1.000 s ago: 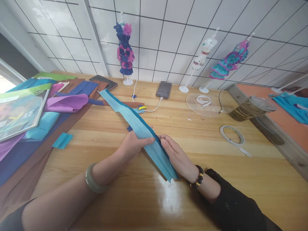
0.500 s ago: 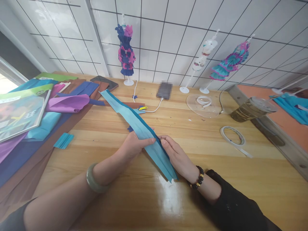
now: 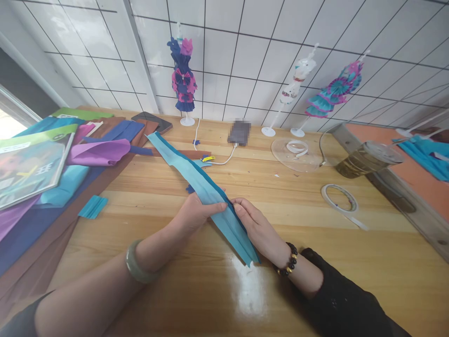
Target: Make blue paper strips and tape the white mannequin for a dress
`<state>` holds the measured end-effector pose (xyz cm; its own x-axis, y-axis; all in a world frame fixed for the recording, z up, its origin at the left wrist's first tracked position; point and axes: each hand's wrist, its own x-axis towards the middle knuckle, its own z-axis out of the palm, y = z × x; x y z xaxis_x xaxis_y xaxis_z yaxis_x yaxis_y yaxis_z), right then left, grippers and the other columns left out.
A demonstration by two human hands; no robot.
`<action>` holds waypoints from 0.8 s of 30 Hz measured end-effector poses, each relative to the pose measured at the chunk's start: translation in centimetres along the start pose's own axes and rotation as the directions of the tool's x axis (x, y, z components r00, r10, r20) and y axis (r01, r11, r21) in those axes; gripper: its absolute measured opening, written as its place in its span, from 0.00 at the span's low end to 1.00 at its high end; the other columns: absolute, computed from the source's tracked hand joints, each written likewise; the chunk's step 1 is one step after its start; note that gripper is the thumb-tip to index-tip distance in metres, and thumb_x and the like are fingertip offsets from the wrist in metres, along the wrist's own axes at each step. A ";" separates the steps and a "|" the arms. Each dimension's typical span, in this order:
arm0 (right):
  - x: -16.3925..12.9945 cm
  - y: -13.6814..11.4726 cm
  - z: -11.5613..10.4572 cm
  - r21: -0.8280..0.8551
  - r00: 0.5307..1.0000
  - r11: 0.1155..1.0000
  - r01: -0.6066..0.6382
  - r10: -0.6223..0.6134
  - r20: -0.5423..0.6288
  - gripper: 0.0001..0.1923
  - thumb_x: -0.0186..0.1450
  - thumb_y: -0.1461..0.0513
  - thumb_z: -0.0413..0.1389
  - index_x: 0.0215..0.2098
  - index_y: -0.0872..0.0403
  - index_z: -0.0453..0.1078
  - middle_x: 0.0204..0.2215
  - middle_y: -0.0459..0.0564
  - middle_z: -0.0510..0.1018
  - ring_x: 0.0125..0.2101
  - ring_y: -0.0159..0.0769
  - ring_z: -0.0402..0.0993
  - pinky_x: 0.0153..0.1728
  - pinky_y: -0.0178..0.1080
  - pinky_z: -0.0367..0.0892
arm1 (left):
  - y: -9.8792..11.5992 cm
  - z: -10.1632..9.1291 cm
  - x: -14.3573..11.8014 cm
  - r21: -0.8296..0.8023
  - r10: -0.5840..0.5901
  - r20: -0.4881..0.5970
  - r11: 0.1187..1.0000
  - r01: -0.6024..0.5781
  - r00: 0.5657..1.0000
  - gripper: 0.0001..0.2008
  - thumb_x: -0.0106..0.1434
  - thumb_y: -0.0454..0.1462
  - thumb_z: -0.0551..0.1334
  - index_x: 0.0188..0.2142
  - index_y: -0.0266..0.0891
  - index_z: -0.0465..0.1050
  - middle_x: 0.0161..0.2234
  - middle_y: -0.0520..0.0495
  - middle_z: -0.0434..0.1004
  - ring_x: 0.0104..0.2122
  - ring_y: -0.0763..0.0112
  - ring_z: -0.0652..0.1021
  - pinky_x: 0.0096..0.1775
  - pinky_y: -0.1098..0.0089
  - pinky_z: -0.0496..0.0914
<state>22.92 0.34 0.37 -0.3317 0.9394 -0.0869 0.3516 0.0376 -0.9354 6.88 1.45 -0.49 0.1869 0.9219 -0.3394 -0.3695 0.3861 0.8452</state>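
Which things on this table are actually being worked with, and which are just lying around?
In use: blue paper strip, left hand, right hand.

Lying about: tape roll, paper dress models, coloured paper sheets, booklet, glass jar.

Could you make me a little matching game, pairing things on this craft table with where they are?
Things:
1. blue paper strip
2. tape roll
3. purple paper cone
4. plastic cup

Places:
A. lying on its side at the table's right edge
B. flat on the wood, right of the hands
C. pinched between left hand and right hand
D. on the paper pile, left

Pairs: 1-C, 2-B, 3-D, 4-A
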 end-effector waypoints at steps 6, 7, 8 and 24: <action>0.1 0.2 0.0 -0.018 1.000 1.000 0.015 -0.016 -0.001 0.14 0.67 0.54 0.42 0.42 0.52 0.63 0.39 0.49 0.72 0.41 0.34 0.67 0.42 0.37 0.63 | 0.3 -0.1 -0.1 -0.035 0.004 0.030 0.999 -0.003 1.000 0.19 0.46 0.35 0.69 0.39 0.37 0.72 0.32 0.49 0.78 0.32 0.69 0.76 0.38 0.68 0.69; 0.1 0.2 0.0 -0.019 1.000 1.000 0.017 -0.017 -0.004 0.14 0.67 0.54 0.42 0.42 0.52 0.63 0.39 0.49 0.72 0.41 0.35 0.67 0.42 0.37 0.63 | 0.5 -0.1 -0.1 -0.047 0.009 0.040 0.999 -0.007 0.999 0.18 0.47 0.35 0.69 0.39 0.37 0.72 0.31 0.49 0.77 0.32 0.69 0.76 0.37 0.68 0.69; 0.1 0.3 0.0 -0.020 1.000 1.000 0.018 -0.018 -0.004 0.14 0.66 0.54 0.42 0.42 0.52 0.63 0.38 0.49 0.72 0.41 0.35 0.67 0.42 0.37 0.64 | 0.6 -0.1 -0.1 -0.061 0.015 0.048 0.998 -0.012 0.999 0.16 0.49 0.36 0.68 0.38 0.36 0.72 0.31 0.49 0.77 0.31 0.70 0.76 0.37 0.68 0.69; -0.2 -0.2 -0.1 0.036 1.000 0.999 0.008 -0.009 0.021 0.16 0.67 0.54 0.41 0.43 0.52 0.64 0.41 0.48 0.72 0.40 0.33 0.66 0.42 0.35 0.62 | 0.2 -0.4 0.3 -0.037 0.059 0.055 0.998 -0.057 0.997 0.19 0.46 0.34 0.69 0.40 0.37 0.71 0.32 0.48 0.78 0.34 0.67 0.76 0.40 0.65 0.69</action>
<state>23.04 0.22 0.57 -0.3531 0.9317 -0.0855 0.3167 0.0330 -0.9480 6.51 1.79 -0.59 0.2142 0.9400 -0.2656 -0.4131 0.3336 0.8474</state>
